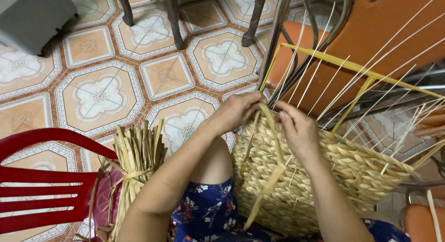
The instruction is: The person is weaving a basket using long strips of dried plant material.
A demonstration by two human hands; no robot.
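Observation:
A half-woven straw basket [343, 168] lies on my lap, built around a yellow metal frame [324, 59] with many thin pale spokes [371, 52] fanning out to the upper right. My left hand [234, 112] grips the basket's upper edge and pinches a flat dried-grass strand [273, 149]. My right hand [299, 128] holds the same strand just beside it, fingers curled over the rim. The strand's loose end hangs down across the woven wall toward my blue flowered clothing [208, 209].
A tied bundle of dried grass strands [136, 163] rests on a red plastic chair [41, 181] at my left. An orange chair [371, 28] stands behind the basket. Dark wooden furniture legs [174, 17] and a grey box [32, 17] stand on the patterned tile floor [97, 93].

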